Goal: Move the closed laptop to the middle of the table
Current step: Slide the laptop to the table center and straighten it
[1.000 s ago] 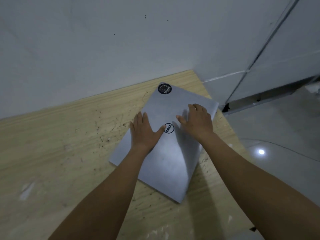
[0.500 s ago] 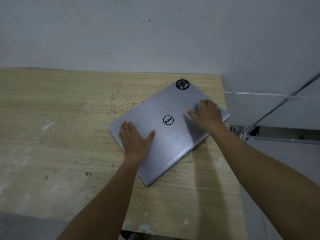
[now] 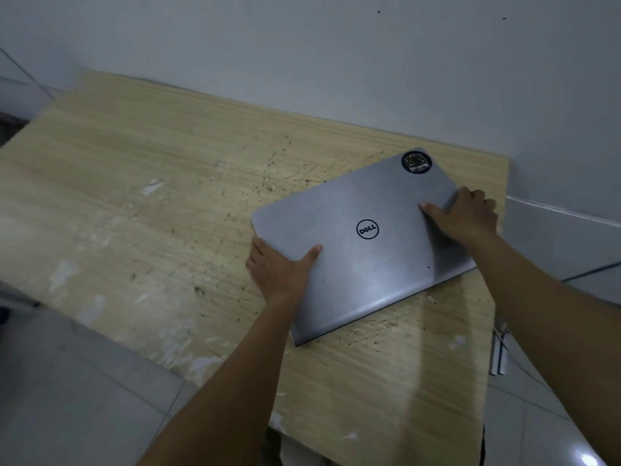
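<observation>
A closed silver laptop with a round logo and a black sticker lies near the right end of the light wooden table. My left hand grips its left edge, thumb on the lid and fingers curled under the side. At the laptop's right edge my right hand holds on, thumb on top and fingers wrapped over the rim. The laptop's right corner juts slightly past the table's right edge.
A white wall runs along the table's far side. The tabletop bears scratches and white paint marks. Grey tiled floor lies below the near edge, and a thin cable runs at the right.
Both hands slid from flat on the lid out to the laptop's left and right edges and took hold. My view swung left, showing more of the table.
</observation>
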